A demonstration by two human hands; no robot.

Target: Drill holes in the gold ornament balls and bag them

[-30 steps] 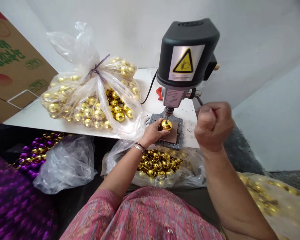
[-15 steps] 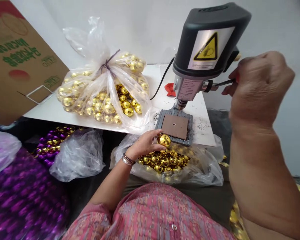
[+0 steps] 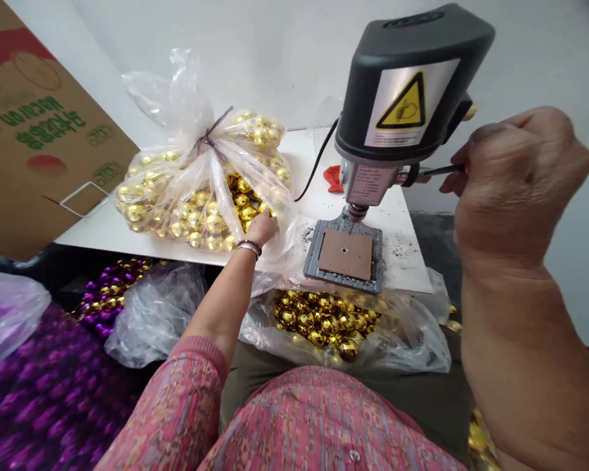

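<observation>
- drill press [image 3: 402, 85] stands on a white table [image 3: 319, 190], with its tip just above a brown square pad [image 3: 345, 254] on a gray metal base [image 3: 311, 265]
- left hand [image 3: 264, 229] reaches to a tied clear bag [image 3: 181, 98] on the table, with its fingers close together on the plastic; you cannot tell if they pinch anything
- shiny gold balls [image 3: 243, 212] fill that bag, just by the left hand
- right hand [image 3: 520, 190] is a tight fist around a thin lever [image 3: 439, 171] on the side of the drill press
- more gold balls [image 3: 328, 320] lie in an open bag [image 3: 412, 347] on the person's lap, below the table
- purple and gold balls [image 3: 112, 294] lie in a heap on the left, below a cardboard box [image 3: 39, 118]
</observation>
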